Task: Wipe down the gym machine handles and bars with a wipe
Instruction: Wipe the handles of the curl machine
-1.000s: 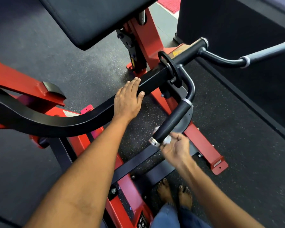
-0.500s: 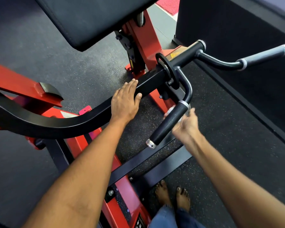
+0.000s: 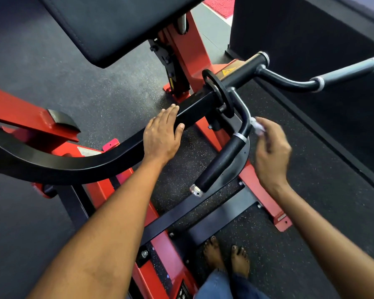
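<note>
Head view: left hand (image 3: 162, 134) flat on black lever arm (image 3: 108, 159), fingers straight, gripping nothing. Right hand (image 3: 272, 149) pinching white wipe (image 3: 256, 126) against curved bar (image 3: 244, 116) just above foam handle grip (image 3: 220, 164). 2 bare feet (image 3: 225, 253) beside red frame (image 3: 181, 50).

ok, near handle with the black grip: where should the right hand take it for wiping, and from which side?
Probably wrap the black foam grip between its two metal rings, coming from the right, where the right hand with the wipe is. That stretch is straight and round; above it the bar bends.
</note>
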{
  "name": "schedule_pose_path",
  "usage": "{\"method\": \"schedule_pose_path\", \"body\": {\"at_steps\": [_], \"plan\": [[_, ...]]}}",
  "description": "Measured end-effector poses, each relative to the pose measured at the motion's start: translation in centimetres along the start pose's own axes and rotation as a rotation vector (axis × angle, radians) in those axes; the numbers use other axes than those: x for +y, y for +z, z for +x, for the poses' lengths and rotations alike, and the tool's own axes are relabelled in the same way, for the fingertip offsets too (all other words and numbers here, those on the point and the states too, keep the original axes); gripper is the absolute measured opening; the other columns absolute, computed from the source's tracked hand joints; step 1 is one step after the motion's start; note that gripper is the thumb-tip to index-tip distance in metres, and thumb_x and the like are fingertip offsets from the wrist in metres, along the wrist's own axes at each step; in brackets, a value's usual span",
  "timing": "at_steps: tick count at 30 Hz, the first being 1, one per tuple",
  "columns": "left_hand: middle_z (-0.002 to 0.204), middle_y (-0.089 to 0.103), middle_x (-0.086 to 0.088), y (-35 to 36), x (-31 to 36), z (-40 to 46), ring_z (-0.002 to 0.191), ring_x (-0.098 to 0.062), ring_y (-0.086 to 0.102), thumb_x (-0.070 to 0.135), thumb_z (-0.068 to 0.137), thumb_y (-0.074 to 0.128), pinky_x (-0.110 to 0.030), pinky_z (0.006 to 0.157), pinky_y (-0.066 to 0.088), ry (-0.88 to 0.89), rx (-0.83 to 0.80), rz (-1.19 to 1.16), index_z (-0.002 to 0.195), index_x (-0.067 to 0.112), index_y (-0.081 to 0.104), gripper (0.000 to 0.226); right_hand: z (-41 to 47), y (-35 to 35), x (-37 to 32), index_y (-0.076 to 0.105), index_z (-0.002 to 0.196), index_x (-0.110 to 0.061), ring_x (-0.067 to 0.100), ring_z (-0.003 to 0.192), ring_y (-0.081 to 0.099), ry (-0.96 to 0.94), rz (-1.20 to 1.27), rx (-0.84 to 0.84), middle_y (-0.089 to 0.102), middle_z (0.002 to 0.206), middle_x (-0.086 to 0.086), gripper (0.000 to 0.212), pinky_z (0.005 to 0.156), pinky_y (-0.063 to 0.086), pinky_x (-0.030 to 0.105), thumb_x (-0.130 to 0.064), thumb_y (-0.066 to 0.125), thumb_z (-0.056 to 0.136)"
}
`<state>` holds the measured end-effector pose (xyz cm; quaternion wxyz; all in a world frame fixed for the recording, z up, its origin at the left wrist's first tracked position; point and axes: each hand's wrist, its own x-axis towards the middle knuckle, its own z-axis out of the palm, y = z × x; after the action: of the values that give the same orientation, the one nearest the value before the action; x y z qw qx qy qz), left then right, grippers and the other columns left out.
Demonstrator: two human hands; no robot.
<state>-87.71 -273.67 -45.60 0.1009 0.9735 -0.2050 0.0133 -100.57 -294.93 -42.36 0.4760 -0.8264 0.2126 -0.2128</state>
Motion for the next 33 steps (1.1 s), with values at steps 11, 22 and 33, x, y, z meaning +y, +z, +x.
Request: {"method": "schedule_pose_path", "body": {"at_steps": [11, 22, 33], "plan": [[0.154, 0.037, -0.001, -0.2, 0.0, -0.1, 0.141, -0.023, 0.035, 0.038, 0.103, 0.035, -0.042, 0.112, 0.029, 0.0, -0.016, 0.004, 0.149, 0.018, 0.033, 0.05, -8.8, 5.5, 2.5, 0.06, 0.117, 0.002, 0.027, 0.124, 0.046, -0.792, -0.271, -0.693, 0.061, 0.121, 0.014, 0.043, 0.113, 0.025, 0.04, -0.005, 0.023, 0.099], [0.153, 0.039, -0.001, -0.2, 0.2, -0.1, 0.141, -0.023, 0.036, 0.038, 0.103, 0.036, -0.042, 0.112, 0.03, -0.012, -0.01, 0.0, 0.149, 0.017, 0.034, 0.05, 0.8, 1.7, 3.4, 0.059, 0.118, 0.007, 0.031, 0.127, 0.044, -0.486, -0.323, -0.321, 0.058, 0.124, 0.02, 0.039, 0.116, 0.023, 0.039, 0.01, 0.037, 0.086], [0.157, 0.029, -0.002, -1.2, 1.1, -0.4, 0.145, -0.023, 0.026, 0.037, 0.104, 0.031, -0.041, 0.116, 0.022, -0.056, -0.075, -0.002, 0.152, 0.016, 0.027, 0.052, -6.7, 3.0, 3.7, 0.047, 0.135, -0.001, 0.023, 0.14, 0.028, -0.944, -0.237, -0.938, 0.044, 0.143, 0.01, 0.039, 0.117, 0.018, 0.036, -0.006, 0.032, 0.099]]}}
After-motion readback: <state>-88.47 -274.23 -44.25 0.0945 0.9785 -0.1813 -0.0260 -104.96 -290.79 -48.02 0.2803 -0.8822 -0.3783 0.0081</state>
